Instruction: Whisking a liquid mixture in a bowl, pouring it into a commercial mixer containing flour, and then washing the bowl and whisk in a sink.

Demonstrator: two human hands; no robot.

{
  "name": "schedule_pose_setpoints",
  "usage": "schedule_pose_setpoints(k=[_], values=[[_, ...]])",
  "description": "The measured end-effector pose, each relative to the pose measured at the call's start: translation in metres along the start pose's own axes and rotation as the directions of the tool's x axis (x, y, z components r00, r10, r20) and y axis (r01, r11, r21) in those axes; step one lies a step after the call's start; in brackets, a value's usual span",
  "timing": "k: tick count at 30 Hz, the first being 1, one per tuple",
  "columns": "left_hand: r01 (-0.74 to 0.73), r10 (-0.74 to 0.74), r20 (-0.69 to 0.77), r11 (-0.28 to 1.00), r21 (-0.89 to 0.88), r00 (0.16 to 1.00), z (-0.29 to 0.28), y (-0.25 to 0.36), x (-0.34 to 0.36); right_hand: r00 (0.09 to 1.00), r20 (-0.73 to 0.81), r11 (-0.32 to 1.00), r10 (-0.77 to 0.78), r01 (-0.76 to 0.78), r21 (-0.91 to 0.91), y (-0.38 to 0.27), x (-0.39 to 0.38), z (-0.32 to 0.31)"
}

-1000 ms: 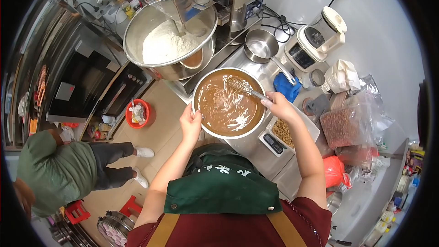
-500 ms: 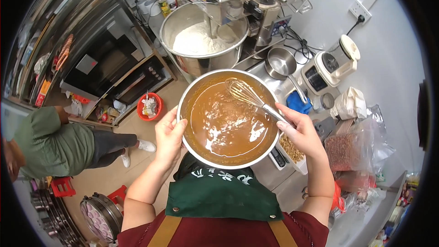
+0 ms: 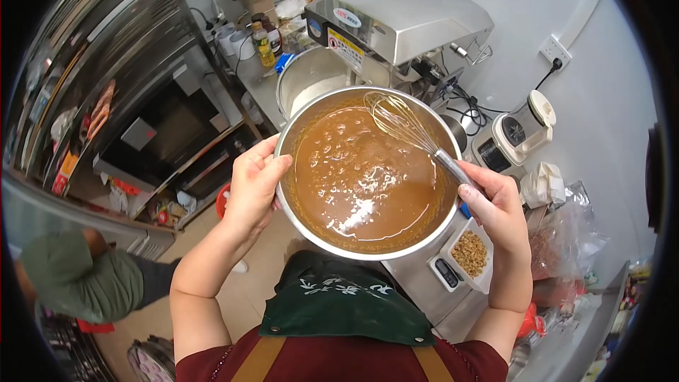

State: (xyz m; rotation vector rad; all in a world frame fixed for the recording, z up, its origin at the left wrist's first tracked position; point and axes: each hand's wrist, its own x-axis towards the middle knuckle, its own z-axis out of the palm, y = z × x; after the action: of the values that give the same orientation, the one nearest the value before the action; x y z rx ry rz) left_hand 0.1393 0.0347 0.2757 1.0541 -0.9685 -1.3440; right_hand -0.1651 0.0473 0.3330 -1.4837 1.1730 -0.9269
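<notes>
Between my hands is a large steel bowl (image 3: 305,235) of glossy brown liquid, with small bubbles on its surface. My left hand (image 3: 256,178) grips the bowl's left rim, thumb on top and fingers underneath. On the right side my right hand (image 3: 497,201) holds the rim and pins the handle of a wire whisk (image 3: 410,129) under its thumb. The whisk's wires rest against the bowl's far right inner wall. Beyond the bowl, partly hidden by it, stands the mixer's tall steel bowl (image 3: 290,85) with white flour inside.
A stand mixer (image 3: 417,21) rises behind the flour bowl. To the right are a blender (image 3: 506,138), and a digital scale (image 3: 447,274) beside a white tray of chopped nuts (image 3: 469,253). At left, a person in a green shirt (image 3: 78,276) stands near an oven (image 3: 166,117).
The bowl of brown liquid, still in both my hands with the whisk, has come up and a little right, nearer the mixer. My view has shifted, and the person at left sits lower in it.
</notes>
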Motion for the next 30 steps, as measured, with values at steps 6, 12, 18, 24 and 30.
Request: schedule_pose_setpoints(k=[6,12,18,24,30], values=[[0.090,-0.088,0.177,0.996,-0.008,0.980,-0.028,0.015,0.043,0.977,-0.194,0.996,0.090,-0.090,0.014,-0.015,-0.005,0.043],[0.227,-0.217,0.352,0.974,0.013,0.910,-0.056,0.030,0.077,0.905,-0.394,0.986,0.160,-0.128,0.108,-0.022,-0.009,0.092],[0.274,-0.282,0.398,0.958,0.079,0.873,-0.074,0.030,0.102,0.856,-0.482,0.982,0.185,-0.182,0.054,-0.025,0.001,0.120],[0.324,-0.334,0.466,0.940,0.105,0.819,-0.079,0.027,0.123,0.800,-0.557,0.972,0.224,-0.226,0.066,-0.027,0.010,0.133],[0.360,-0.369,0.596,0.922,0.140,0.713,-0.086,0.026,0.158,0.712,-0.651,0.964,0.262,-0.219,0.147,-0.035,0.018,0.153]])
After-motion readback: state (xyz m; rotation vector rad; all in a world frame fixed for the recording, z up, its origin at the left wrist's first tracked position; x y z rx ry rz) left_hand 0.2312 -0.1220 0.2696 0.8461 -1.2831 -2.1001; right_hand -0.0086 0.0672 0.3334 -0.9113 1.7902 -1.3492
